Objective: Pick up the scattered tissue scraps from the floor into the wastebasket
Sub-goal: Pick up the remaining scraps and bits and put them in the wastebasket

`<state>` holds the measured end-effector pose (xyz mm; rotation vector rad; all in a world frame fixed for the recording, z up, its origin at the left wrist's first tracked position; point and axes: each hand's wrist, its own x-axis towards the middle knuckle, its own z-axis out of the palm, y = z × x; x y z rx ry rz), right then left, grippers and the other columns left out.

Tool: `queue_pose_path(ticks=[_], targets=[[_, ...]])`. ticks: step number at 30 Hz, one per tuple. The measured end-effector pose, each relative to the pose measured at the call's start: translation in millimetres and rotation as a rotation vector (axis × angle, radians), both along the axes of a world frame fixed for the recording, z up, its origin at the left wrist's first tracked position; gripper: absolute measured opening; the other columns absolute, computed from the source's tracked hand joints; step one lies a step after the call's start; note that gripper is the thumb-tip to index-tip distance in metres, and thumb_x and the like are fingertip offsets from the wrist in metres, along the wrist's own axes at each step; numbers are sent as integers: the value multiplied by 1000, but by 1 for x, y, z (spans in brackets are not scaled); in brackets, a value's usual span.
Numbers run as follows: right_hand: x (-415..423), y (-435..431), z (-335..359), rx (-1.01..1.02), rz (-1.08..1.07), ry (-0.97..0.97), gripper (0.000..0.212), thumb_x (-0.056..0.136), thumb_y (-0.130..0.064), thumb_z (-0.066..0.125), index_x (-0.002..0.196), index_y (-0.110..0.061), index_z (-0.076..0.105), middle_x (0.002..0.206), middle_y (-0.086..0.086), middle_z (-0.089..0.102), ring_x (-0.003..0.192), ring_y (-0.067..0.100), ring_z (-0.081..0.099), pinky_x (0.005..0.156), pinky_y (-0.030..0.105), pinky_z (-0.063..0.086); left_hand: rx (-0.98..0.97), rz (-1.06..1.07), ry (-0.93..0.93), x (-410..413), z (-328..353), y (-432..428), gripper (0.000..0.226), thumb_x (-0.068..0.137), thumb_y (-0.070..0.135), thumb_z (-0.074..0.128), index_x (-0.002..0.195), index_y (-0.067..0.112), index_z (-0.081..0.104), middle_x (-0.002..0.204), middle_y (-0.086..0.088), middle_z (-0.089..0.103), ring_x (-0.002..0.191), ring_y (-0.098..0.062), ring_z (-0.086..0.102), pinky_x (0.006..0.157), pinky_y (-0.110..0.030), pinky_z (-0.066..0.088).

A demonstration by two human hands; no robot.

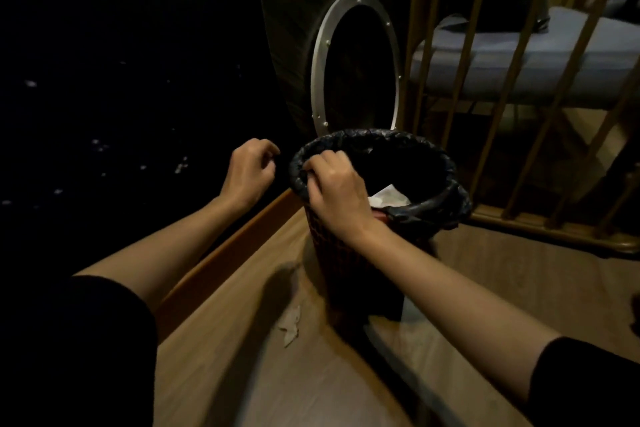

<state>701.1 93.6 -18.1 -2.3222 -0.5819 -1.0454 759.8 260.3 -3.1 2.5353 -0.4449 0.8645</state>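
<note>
The right hand [337,189] has its grip closed on the rim of the wastebasket [429,208]; the left hand [250,170] is loosely curled, apparently empty. Tissue [388,198] already lies inside, but one scrap [290,324] and many more specks [180,166] remain on the floor [284,374].

From my feed the room is dim, lit warmly from the right. The wooden floor [346,374] fills the lower middle, its planks running away from me, edged on the left by a raised wooden border strip [221,253]. Beyond that strip I see only a black area [104,45], too dark to read. Straight ahead stands a large dark rounded object with a riveted metal ring [320,55] around an oval opening. On the right, slanted wooden railing bars [464,55] fence off a blue-grey cushion [540,59] on a low frame.
</note>
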Motion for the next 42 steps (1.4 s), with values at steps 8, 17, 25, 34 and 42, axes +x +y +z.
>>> queue_pose_path(ticks=[8,17,25,34,42], targets=[[-20,60,-154,-258,285,571,22,86,-6,56,108,-8,58,110,15,59,99,32,56,78,40,51,314,43,528,-73,-129,64,39,90,20,54,128,11,47,129,-12,52,120,-24,47,101,-34,38],[-76,90,-291,-184,67,725,44,84,3,57,124,-15,54,128,12,53,115,29,46,92,35,48,600,-112,869,-125,-200,90,60,95,38,41,144,14,18,151,-10,24,137,-24,24,115,-37,23],[-66,85,-273,-151,89,710,19,80,10,55,90,-4,63,95,14,60,94,27,55,70,27,42,456,-144,916,-112,-187,80,46,94,30,45,136,13,36,138,-10,43,122,-20,45,102,-35,42],[-19,62,-113,-38,241,358,8,84,2,60,89,-2,65,91,16,64,87,27,60,74,27,47,602,-86,382,-47,-67,54,34,87,13,55,121,10,53,114,-10,61,106,-23,59,84,-36,53],[17,-6,16,113,114,157,15,74,3,58,79,-7,69,82,13,68,79,27,64,72,36,52,192,-117,119,-26,-2,6,33,82,13,59,115,8,57,106,-12,65,99,-23,60,82,-30,48]])
